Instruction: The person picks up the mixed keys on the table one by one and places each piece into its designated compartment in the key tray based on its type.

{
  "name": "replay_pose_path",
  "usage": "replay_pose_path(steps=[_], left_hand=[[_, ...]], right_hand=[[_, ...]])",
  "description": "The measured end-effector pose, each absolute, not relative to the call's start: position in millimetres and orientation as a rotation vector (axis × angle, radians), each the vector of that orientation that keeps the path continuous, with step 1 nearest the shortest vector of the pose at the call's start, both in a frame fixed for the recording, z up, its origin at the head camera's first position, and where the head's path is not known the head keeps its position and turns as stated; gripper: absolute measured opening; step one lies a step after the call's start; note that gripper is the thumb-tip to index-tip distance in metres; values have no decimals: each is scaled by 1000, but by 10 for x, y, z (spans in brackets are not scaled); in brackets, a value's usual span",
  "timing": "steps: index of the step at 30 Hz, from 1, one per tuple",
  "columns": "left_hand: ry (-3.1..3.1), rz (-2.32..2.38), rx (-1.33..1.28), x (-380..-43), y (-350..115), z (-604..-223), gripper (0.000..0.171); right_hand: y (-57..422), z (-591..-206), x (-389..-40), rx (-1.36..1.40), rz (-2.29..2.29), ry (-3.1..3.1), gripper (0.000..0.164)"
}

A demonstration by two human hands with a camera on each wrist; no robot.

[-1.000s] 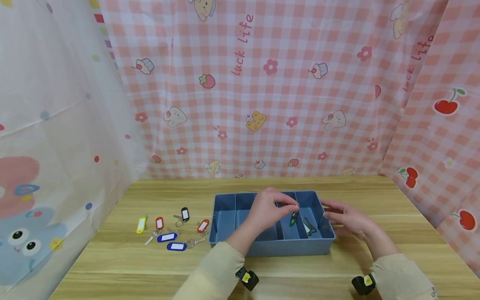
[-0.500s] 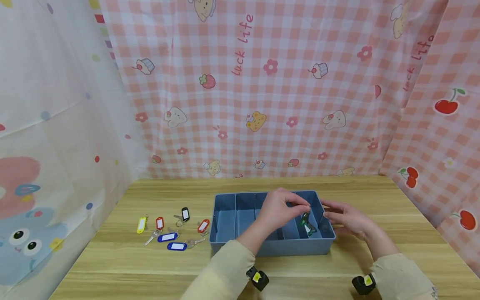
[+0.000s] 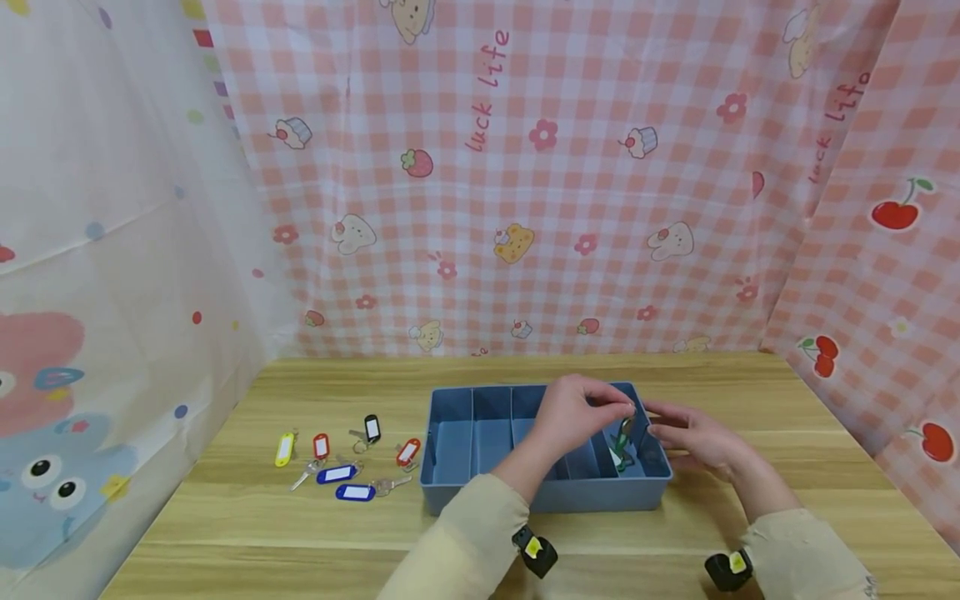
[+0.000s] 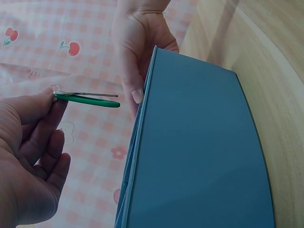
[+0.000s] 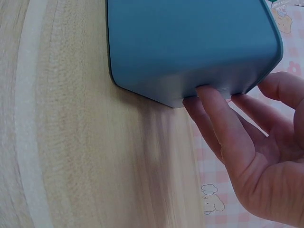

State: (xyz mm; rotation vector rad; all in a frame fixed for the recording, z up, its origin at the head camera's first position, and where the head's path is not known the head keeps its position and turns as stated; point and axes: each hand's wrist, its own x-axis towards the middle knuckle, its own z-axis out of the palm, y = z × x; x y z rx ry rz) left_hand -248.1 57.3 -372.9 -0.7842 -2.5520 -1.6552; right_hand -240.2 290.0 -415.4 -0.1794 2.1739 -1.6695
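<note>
My left hand (image 3: 573, 417) pinches the metal ring of a key with a green key tag (image 4: 90, 100) between thumb and fingertips. The tag and key hang over the rightmost compartment of the blue divided box (image 3: 547, 495). Another tag with a white label (image 3: 617, 458) lies in that compartment, partly hidden behind the hanging one. At the box's right end is my right hand (image 3: 697, 437). Its fingers (image 5: 221, 116) extend against the outside of the end wall, and its thumb lies along the rim.
Left of the box, several tagged keys lie on the wooden table (image 3: 300, 533): a yellow tag (image 3: 284, 449), red tags (image 3: 321, 447) (image 3: 408, 452), a black tag (image 3: 372, 428) and blue tags (image 3: 337, 474) (image 3: 355, 492). Patterned cloth (image 3: 525, 183) hangs behind.
My left hand has moved right with the green-tagged key, from over the neighbouring compartment to over the rightmost one. My right hand has stayed at the box's end.
</note>
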Motion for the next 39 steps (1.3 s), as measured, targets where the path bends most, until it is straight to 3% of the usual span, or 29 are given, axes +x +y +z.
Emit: replay_pose_path(steps=[39], left_hand=[[-2640,-1689,-509,-2726,802,-3752,7]], right_hand=[[2899,-4155,-2395,-221,-1678,2165,66]])
